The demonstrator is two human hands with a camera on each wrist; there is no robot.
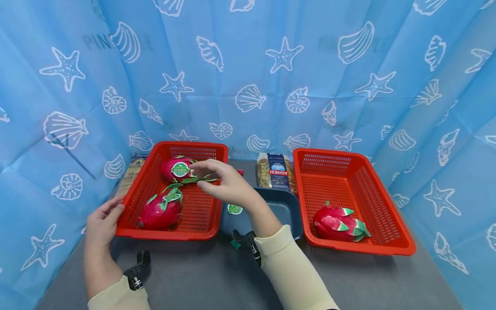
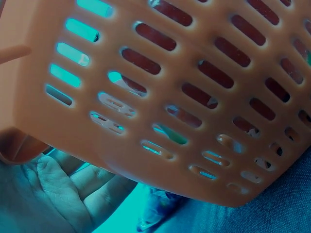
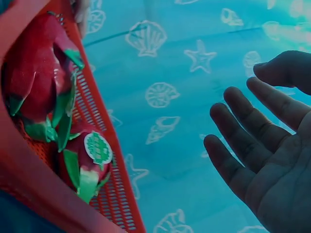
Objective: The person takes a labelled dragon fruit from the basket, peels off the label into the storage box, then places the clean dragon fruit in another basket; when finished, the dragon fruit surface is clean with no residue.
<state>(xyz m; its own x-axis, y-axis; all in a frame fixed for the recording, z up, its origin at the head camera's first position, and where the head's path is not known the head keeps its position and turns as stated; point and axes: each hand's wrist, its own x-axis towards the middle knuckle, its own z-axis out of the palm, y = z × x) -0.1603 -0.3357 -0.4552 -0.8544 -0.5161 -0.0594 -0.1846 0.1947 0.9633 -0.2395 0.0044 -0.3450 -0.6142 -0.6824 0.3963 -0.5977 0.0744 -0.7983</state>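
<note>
My right hand (image 1: 221, 181) hovers over the left red basket (image 1: 222, 189), empty, its fingers spread in the right wrist view. Below and beside it lies a pink dragon fruit (image 1: 170, 168) with a round green-and-white sticker. A second dragon fruit (image 1: 156, 213) lies nearer the front, its green leaves pointing back. At the basket's left rim is my left hand (image 1: 102, 224); its fingers (image 2: 99, 189) look fairly straight and pass partly out of sight behind the perforated wall. Whether they bear weight there cannot be told.
A dark blue tray (image 1: 284, 206) sits between the baskets, partly behind my right forearm; a green sticker (image 1: 234, 209) shows in it. The right red basket (image 1: 387, 247) holds one dragon fruit (image 1: 339, 221). An Agnesi pasta bag (image 1: 276, 172) stands behind the tray, another bag (image 1: 131, 174) at left.
</note>
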